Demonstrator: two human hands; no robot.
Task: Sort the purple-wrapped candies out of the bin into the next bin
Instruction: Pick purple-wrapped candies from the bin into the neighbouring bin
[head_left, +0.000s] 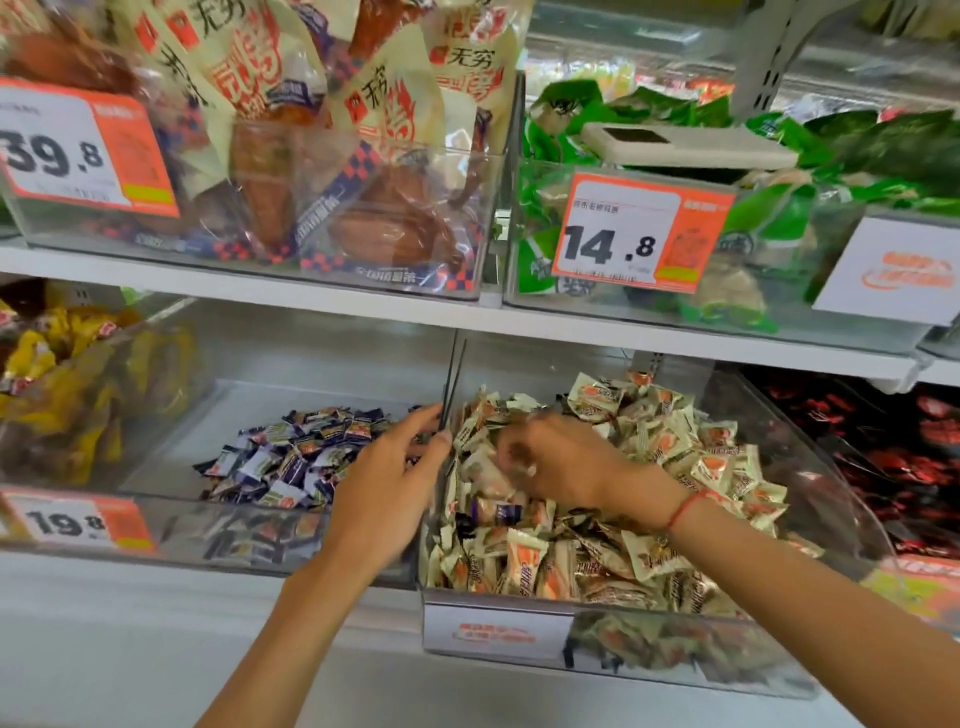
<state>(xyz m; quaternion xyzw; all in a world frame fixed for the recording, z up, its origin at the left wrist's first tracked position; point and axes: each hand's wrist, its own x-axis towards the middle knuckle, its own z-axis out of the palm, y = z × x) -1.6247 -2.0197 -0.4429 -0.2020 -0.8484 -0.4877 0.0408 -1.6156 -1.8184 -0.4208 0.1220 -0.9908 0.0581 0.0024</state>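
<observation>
Left hand (390, 483) is held open with straight fingers at the divider between bins. Right hand (558, 462) is blurred among cream candies; grip cannot be told. One purple candy (500, 513) is seen in the right bin (498, 631); the purple pile (296, 457) lies in the left bin (171, 431).

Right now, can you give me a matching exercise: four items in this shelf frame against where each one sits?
Items:
1. pile of purple-wrapped candies
2. pile of cream-and-orange wrapped candies
3. orange 14.8 price tag
4. stray purple-wrapped candy

Places:
A. upper shelf, on the green-packet bin
B. lower left clear bin
C. under the right hand
D. lower right clear bin

Pairs: 1-B, 2-D, 3-A, 4-C
</observation>
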